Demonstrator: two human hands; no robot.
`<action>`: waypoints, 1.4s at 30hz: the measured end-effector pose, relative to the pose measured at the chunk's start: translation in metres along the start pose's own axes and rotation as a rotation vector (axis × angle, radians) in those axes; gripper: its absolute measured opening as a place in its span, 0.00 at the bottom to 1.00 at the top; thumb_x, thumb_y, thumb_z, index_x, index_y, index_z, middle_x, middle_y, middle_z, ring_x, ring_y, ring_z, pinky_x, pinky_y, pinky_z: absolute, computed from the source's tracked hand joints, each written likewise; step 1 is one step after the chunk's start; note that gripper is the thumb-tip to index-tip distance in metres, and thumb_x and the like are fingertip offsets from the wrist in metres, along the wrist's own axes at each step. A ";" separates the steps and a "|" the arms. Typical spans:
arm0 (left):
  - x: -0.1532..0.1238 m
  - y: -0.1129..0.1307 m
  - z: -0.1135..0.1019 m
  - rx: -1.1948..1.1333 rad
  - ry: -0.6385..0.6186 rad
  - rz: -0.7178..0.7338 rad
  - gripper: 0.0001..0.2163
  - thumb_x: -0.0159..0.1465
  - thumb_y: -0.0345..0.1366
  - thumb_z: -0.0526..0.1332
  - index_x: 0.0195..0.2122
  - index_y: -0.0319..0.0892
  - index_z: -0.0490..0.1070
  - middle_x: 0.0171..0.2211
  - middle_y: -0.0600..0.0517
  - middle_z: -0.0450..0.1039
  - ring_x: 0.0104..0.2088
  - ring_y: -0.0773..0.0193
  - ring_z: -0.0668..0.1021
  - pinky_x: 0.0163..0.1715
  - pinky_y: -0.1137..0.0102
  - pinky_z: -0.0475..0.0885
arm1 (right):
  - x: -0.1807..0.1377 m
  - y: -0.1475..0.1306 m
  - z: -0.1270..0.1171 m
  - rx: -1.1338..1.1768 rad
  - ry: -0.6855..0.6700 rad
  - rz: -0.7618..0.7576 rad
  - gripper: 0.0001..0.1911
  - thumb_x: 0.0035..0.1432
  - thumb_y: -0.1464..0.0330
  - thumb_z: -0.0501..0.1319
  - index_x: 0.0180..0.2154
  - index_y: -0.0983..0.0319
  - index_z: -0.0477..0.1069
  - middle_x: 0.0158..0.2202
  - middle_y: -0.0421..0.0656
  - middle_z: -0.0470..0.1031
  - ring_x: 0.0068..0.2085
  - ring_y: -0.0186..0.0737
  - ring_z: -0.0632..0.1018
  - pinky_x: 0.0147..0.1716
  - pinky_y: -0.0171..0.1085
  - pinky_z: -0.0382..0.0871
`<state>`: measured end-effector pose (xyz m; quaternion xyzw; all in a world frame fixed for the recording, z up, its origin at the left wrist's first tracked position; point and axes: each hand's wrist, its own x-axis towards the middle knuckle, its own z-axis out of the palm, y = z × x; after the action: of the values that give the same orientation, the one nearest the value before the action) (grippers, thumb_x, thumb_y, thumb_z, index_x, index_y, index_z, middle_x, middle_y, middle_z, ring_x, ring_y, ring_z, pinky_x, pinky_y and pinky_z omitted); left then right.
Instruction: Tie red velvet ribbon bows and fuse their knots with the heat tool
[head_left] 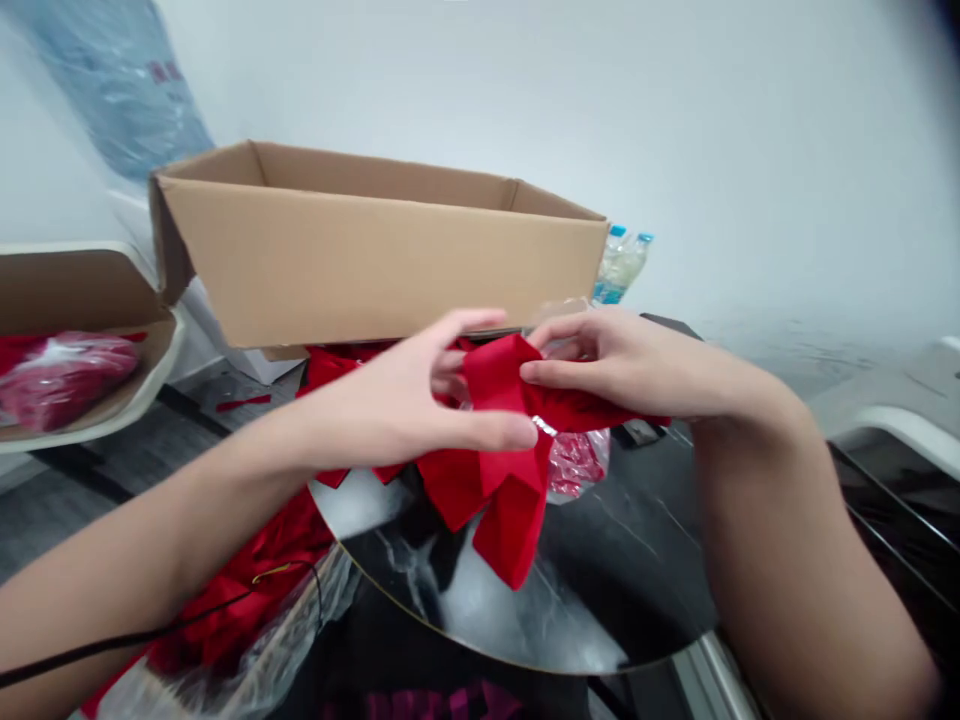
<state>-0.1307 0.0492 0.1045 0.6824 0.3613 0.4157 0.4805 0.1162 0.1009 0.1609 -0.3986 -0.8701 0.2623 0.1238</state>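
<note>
Over the black marble tabletop (pixel 600 570), just in front of a cardboard box (pixel 360 265), I am holding a red cloth (pixel 499 490) above the surface, spreading my left grip (pixel 405 400) around one fold while pinching its upper edge with my right grip (pixel 600 365), near a small silver strip (pixel 544 425).

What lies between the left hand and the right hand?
In the head view, a bunched red cloth lies between the left hand and the right hand, touching both.
</note>
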 end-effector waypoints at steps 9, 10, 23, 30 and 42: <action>0.011 -0.027 0.064 -0.387 0.410 -0.042 0.17 0.58 0.29 0.73 0.45 0.44 0.68 0.39 0.51 0.80 0.41 0.56 0.85 0.41 0.62 0.83 | -0.046 0.028 0.045 0.463 0.415 0.032 0.21 0.60 0.54 0.70 0.48 0.60 0.78 0.46 0.47 0.84 0.44 0.45 0.85 0.43 0.42 0.82; 0.011 -0.025 0.064 -0.377 0.362 -0.059 0.18 0.59 0.28 0.71 0.46 0.44 0.67 0.41 0.50 0.81 0.42 0.55 0.85 0.41 0.61 0.84 | -0.048 0.030 0.053 0.477 0.400 -0.020 0.16 0.61 0.57 0.70 0.46 0.60 0.78 0.45 0.46 0.84 0.43 0.44 0.85 0.43 0.41 0.81; -0.009 -0.013 0.052 0.427 -0.350 -0.189 0.10 0.66 0.45 0.68 0.44 0.50 0.83 0.39 0.55 0.84 0.37 0.56 0.85 0.38 0.67 0.79 | -0.060 0.040 0.036 0.089 -0.044 -0.101 0.08 0.69 0.65 0.63 0.43 0.57 0.82 0.39 0.37 0.85 0.37 0.35 0.83 0.39 0.34 0.73; 0.013 -0.057 0.051 0.264 -0.480 -0.348 0.08 0.65 0.42 0.68 0.41 0.46 0.82 0.38 0.55 0.84 0.38 0.60 0.83 0.39 0.71 0.74 | 0.007 0.111 0.095 -0.441 0.086 0.243 0.09 0.69 0.66 0.60 0.43 0.62 0.78 0.43 0.53 0.82 0.44 0.50 0.83 0.39 0.40 0.70; 0.062 -0.071 0.082 0.498 -0.621 -0.045 0.06 0.63 0.32 0.68 0.41 0.44 0.82 0.39 0.50 0.82 0.43 0.56 0.82 0.44 0.65 0.74 | 0.004 0.122 0.100 -0.368 0.125 0.261 0.16 0.73 0.67 0.53 0.47 0.59 0.79 0.44 0.50 0.83 0.44 0.50 0.83 0.39 0.41 0.69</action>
<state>-0.0381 0.0954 0.0343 0.8632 0.3032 0.0786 0.3959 0.1477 0.1343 0.0103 -0.5390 -0.8350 0.0880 0.0676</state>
